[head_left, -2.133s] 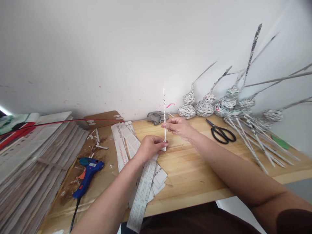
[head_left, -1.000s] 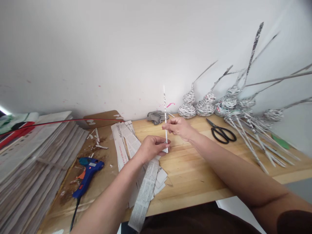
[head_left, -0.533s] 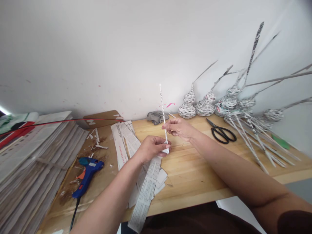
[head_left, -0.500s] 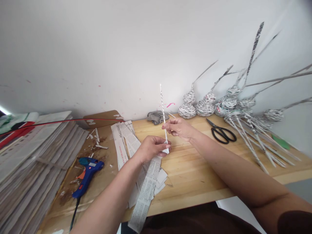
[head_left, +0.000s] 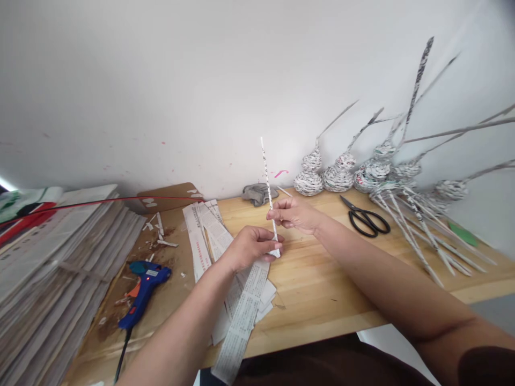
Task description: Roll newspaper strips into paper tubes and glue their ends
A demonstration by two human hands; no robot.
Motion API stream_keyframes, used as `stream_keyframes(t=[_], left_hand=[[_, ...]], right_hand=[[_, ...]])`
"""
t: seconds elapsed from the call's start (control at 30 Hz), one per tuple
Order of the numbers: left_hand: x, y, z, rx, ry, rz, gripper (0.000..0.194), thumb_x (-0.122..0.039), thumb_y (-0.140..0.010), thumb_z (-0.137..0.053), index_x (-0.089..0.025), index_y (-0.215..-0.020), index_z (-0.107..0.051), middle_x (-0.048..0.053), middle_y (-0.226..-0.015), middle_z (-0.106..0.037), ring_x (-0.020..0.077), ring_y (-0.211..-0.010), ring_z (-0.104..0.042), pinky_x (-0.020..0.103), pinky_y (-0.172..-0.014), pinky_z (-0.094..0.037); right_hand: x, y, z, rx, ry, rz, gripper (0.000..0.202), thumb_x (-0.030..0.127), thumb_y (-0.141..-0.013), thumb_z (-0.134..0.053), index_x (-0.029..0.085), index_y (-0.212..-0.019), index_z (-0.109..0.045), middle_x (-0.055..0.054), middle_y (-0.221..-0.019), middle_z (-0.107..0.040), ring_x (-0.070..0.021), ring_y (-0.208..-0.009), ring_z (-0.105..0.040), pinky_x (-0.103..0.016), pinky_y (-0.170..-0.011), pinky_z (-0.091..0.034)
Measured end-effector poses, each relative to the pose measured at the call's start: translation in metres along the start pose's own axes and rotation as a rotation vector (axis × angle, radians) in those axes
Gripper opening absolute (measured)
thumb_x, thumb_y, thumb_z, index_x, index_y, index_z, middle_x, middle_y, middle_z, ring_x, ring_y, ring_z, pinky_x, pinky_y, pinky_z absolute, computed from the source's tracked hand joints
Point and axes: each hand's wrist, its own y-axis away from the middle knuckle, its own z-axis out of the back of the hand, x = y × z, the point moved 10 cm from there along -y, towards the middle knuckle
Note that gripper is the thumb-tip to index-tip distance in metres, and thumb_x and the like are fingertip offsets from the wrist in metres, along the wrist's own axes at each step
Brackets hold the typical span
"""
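Note:
A strip of newspaper (head_left: 243, 321) runs from the table's front edge up to my fingers, and its upper end is wound into a thin paper tube (head_left: 265, 167). My left hand (head_left: 254, 247) is closed on the strip where it meets the tube's base. The fingers of my right hand (head_left: 293, 215) pinch the tube just above that. The tube stands nearly upright, tilted slightly left. Under my left hand lie more newspaper strips (head_left: 197, 241), loosely overlapping.
At left are a blue glue gun (head_left: 145, 297), paper scraps and a tall newspaper stack (head_left: 68, 268). A grey cloth (head_left: 256, 194) lies by the wall. Black-handled scissors (head_left: 368, 221), woven paper gourds (head_left: 309, 177) and a bundle of paper tubes (head_left: 426, 236) are at right.
The tube's top has leaned a little to the left. My right hand has shifted slightly down and left, and the strip under my left hand has moved slightly right.

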Motion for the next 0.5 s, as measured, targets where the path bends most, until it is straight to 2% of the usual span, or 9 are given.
stream_keyframes(t=[0.17,0.27,0.33,0.43,0.5], left_hand=[[0.000,0.001,0.000,-0.011,-0.007,0.025,0.035,-0.035,-0.066,-0.077,-0.014,-0.093,-0.073,0.008,-0.081,-0.071,0.0157,-0.077,-0.063,0.027,-0.066,-0.053],[0.000,0.002,0.002,-0.024,-0.016,0.032,0.035,-0.036,-0.065,-0.077,-0.013,-0.091,-0.073,0.008,-0.081,-0.071,0.0166,-0.077,-0.063,0.028,-0.067,-0.054],[0.001,0.001,0.003,-0.027,-0.013,0.032,0.035,-0.037,-0.065,-0.077,-0.013,-0.089,-0.073,0.009,-0.083,-0.071,0.0173,-0.078,-0.064,0.029,-0.068,-0.054],[0.001,0.000,0.001,-0.013,-0.005,0.014,0.036,-0.037,-0.063,-0.078,-0.012,-0.088,-0.073,0.009,-0.083,-0.071,0.0175,-0.076,-0.064,0.028,-0.066,-0.053],[0.002,-0.001,0.000,-0.010,0.000,0.012,0.036,-0.037,-0.063,-0.078,-0.011,-0.088,-0.073,0.009,-0.080,-0.071,0.0166,-0.074,-0.063,0.027,-0.064,-0.053]], right_hand=[[0.004,-0.002,0.008,-0.103,0.016,0.055,0.032,0.042,-0.065,-0.078,0.013,-0.065,-0.063,0.003,-0.053,-0.050,-0.0040,-0.045,-0.037,-0.019,-0.039,-0.019],[0.003,0.000,-0.001,0.004,0.030,0.018,0.036,0.047,-0.071,-0.072,0.012,-0.081,-0.070,0.000,-0.059,-0.054,-0.0054,-0.050,-0.041,-0.019,-0.039,-0.019],[0.002,0.001,-0.006,0.073,0.023,-0.002,0.036,0.046,-0.072,-0.072,0.012,-0.085,-0.072,-0.002,-0.063,-0.056,-0.0061,-0.053,-0.044,-0.019,-0.039,-0.019],[0.002,0.000,0.002,0.002,-0.004,0.012,0.029,0.040,-0.066,-0.078,0.012,-0.069,-0.068,0.000,-0.058,-0.055,-0.0043,-0.048,-0.040,-0.019,-0.039,-0.019],[0.002,-0.001,0.006,-0.040,-0.014,0.015,0.029,0.039,-0.065,-0.078,0.013,-0.067,-0.066,0.002,-0.054,-0.053,-0.0034,-0.045,-0.036,-0.019,-0.038,-0.017]])
